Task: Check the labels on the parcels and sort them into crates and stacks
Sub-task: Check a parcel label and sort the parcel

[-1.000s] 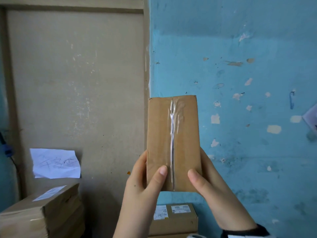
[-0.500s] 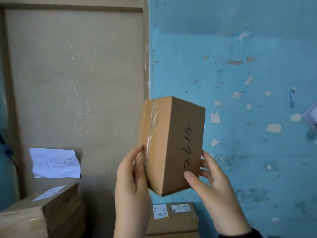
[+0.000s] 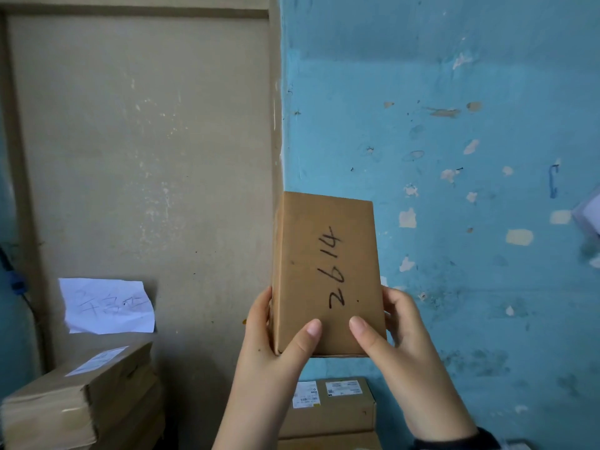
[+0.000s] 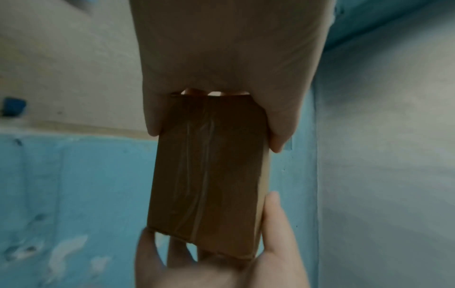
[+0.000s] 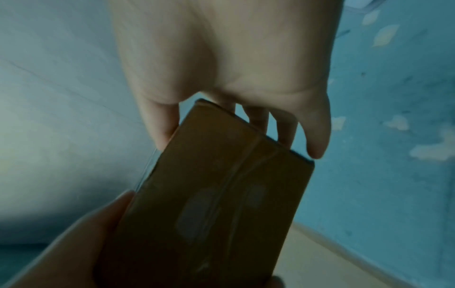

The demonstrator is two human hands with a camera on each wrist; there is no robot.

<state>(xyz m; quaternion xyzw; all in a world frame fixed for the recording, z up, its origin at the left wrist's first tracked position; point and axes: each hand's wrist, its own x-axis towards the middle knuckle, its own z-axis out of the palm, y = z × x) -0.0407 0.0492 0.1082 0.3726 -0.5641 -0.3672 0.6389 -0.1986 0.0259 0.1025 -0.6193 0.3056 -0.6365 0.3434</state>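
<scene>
Both hands on one small cardboard parcel (image 3: 326, 274), held upright in front of me. My left hand (image 3: 276, 349) grips the parcel's lower left edge, thumb on the front face, fingers wrapped behind. My right hand (image 3: 394, 345) clamps the lower right edge the same way, thumb on the front. Front face reads "2614" in black marker, written sideways. Left wrist view: taped seam runs down the parcel's left side face. Below the parcel: a brown box (image 3: 331, 407) with two white printed labels. Lower left of the parcel: a stack of cardboard boxes (image 3: 81, 397), label on top. Behind that stack, a white handwritten paper (image 3: 107, 305) on the beige board (image 3: 146, 157). Blue wall (image 3: 454, 108) behind the parcel.
</scene>
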